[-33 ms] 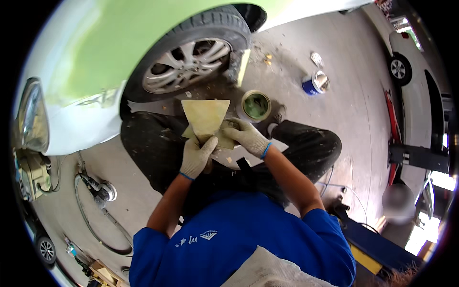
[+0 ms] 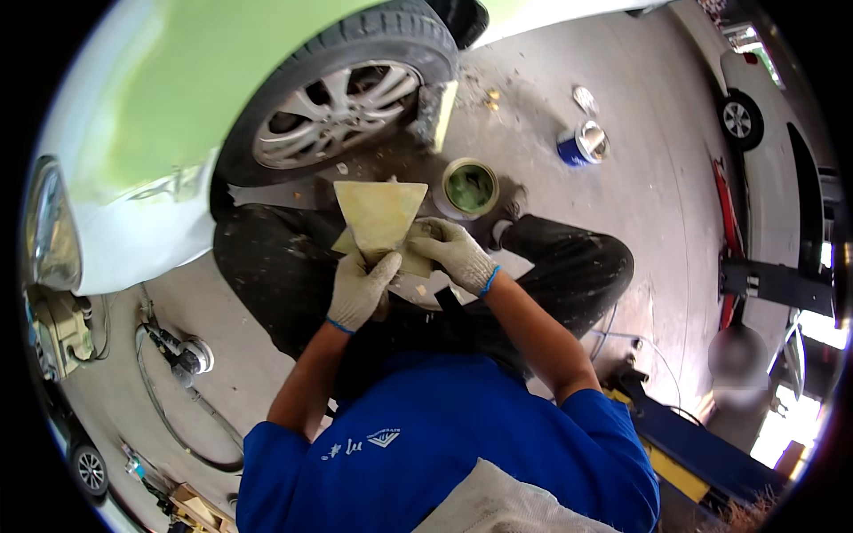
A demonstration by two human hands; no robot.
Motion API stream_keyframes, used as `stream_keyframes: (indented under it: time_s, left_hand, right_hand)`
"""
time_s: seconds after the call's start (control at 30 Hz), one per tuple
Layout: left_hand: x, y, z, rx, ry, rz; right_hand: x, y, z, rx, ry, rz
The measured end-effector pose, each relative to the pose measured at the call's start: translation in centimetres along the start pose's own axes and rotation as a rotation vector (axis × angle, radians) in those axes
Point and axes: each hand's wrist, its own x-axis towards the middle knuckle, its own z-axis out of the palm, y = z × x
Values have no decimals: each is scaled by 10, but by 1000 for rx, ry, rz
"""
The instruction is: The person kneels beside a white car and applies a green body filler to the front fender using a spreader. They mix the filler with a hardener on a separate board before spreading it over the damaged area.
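My left hand (image 2: 362, 289), in a cream knit glove with a blue cuff, pinches the narrow end of a pale yellow putty spreader (image 2: 380, 211). The spreader's wide edge points away from me. My gloved right hand (image 2: 455, 251) has its fingers closed on a second thin yellowish spreader (image 2: 415, 263), which crosses behind the first and is partly hidden. Both hands are close together above my lap, between my bent knees. Just beyond my right hand stands an open can (image 2: 471, 188) with green residue inside.
Ahead on the left is a car (image 2: 133, 231) with sanded green patches and a wheel (image 2: 338, 115). A block (image 2: 435, 115) sits against the tyre. A blue-and-white tub (image 2: 583, 145) stands farther right. On the floor at left lies a sander (image 2: 188, 355) with its hose.
The surroundings have shifted slightly leftward in the picture. Both hands keep the same hold on the spreaders.
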Motion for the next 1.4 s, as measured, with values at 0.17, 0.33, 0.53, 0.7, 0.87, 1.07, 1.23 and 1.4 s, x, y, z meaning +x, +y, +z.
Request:
stream_keyframes:
  time_s: [0.17,0.33,0.53,0.7,0.87,1.07,1.23,1.4]
  left_hand:
    - [1,9,-2,103,-141,-43]
    - [-18,82,-24,233,101,-166]
    - [-54,101,-81,304,286,-169]
    - [-63,70,-107,157,393,-135]
    - [-60,66,-106,173,459,-123]
    - [-56,73,-108,152,411,-149]
    - [-53,76,-106,146,417,-177]
    - [-57,71,-110,108,428,-131]
  right_hand:
    - [-38,-30,-42,88,-45,103]
    - [-30,-60,-131,132,360,55]
    - [78,-21,-180,-1388,296,-210]
    - [149,48,-169,-1392,221,-87]
    - [151,53,-180,-1361,240,-67]
    - [160,80,-185,-1430,165,-107]
    - [186,101,-176,-1559,60,54]
    - [211,124,-181,-1413,81,206]
